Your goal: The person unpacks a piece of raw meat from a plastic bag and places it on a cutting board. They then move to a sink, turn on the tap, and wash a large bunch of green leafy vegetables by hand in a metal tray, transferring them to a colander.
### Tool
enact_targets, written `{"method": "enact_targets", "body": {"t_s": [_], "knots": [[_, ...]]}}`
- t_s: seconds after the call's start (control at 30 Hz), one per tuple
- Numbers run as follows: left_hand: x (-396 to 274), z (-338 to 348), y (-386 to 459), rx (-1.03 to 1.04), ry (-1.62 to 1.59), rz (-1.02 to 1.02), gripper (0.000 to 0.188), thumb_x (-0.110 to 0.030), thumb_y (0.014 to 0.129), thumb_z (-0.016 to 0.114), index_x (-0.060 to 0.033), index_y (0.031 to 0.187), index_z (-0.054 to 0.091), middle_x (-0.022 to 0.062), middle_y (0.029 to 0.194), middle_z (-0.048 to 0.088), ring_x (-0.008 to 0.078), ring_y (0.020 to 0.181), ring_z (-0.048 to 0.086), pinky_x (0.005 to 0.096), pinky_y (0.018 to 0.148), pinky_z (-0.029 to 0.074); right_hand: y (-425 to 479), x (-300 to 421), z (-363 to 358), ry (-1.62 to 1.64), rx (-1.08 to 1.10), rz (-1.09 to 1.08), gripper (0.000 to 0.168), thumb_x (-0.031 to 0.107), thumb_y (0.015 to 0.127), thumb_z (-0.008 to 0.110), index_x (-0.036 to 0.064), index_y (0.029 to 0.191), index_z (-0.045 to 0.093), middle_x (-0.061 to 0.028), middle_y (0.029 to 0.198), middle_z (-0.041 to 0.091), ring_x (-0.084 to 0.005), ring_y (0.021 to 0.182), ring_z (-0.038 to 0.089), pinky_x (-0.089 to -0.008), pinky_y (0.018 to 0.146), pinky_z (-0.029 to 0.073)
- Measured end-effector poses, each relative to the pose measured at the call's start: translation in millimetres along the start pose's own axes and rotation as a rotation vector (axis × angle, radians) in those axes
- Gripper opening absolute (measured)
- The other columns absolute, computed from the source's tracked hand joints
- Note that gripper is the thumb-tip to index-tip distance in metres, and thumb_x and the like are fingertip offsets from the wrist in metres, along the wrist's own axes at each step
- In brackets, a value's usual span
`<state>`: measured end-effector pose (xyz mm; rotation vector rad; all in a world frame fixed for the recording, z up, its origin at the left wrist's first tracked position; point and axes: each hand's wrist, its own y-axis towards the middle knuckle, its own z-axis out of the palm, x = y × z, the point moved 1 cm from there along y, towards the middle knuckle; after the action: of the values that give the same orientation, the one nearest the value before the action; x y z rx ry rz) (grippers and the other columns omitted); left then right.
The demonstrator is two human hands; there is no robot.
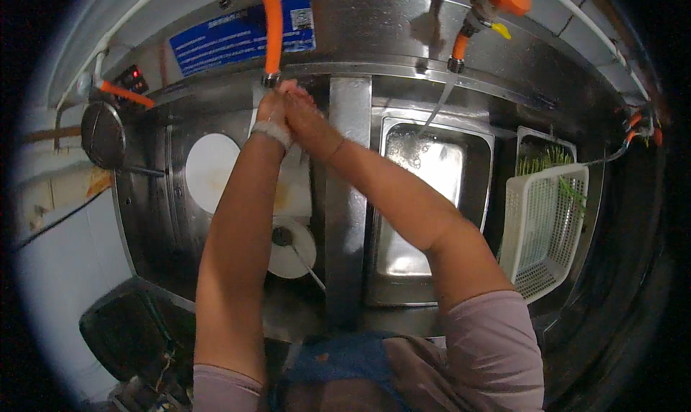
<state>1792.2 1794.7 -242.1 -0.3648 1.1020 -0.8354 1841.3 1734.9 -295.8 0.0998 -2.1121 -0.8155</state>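
Under the end of an orange hose, over the left sink basin, my left hand and my right hand are pressed together. The fingers overlap and blur, so I cannot tell how far they are bent or whether anything is between them. A pale band circles my left wrist. Below my arms lie a white round disc, a stained white board and a round white piece with a long-handled utensil across it.
Water runs from a second orange-ended tap into a steel pan in the right basin. A metal divider separates the basins. At right, a white plastic basket leans by green stalks. A round strainer hangs at left.
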Motion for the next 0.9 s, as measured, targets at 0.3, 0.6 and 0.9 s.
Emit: {"method": "enact_targets", "body": {"t_s": [0.3,0.6,0.9], "knots": [[-8,-33,-3,0.024,0.906,0.569,0.032,-0.024,0.093,0.043,-0.0030,0.085,0.066,0.0083,0.074,0.066,0.0166,0.053,0.057,0.0275,0.055,0.048,74,20,-112,-0.524,0.586,0.460,0.026,0.013,0.079,0.057,0.016,0.104,0.065,-0.0105,0.109,0.063,-0.0318,0.094,0.062,-0.0384,0.076,0.051],[115,-187,-116,0.166,1.428,0.312,0.057,-0.054,0.088,0.043,-0.0034,0.074,0.066,0.0135,0.063,0.061,0.0275,0.061,0.060,0.0399,0.065,0.047,193,171,-189,0.076,-0.212,-0.102,0.056,0.014,0.082,0.061,0.003,0.131,0.034,-0.0217,0.122,0.050,-0.0384,0.109,0.051,-0.0416,0.088,0.044],[174,-236,-292,-0.071,1.316,0.160,0.037,-0.035,0.089,0.051,-0.0021,0.080,0.063,0.0175,0.075,0.063,0.0341,0.075,0.061,0.0428,0.070,0.046,262,210,-208,-1.010,0.177,-0.498,0.027,0.007,0.082,0.055,-0.001,0.107,0.055,-0.0200,0.104,0.057,-0.0381,0.099,0.054,-0.0389,0.081,0.048]]}}
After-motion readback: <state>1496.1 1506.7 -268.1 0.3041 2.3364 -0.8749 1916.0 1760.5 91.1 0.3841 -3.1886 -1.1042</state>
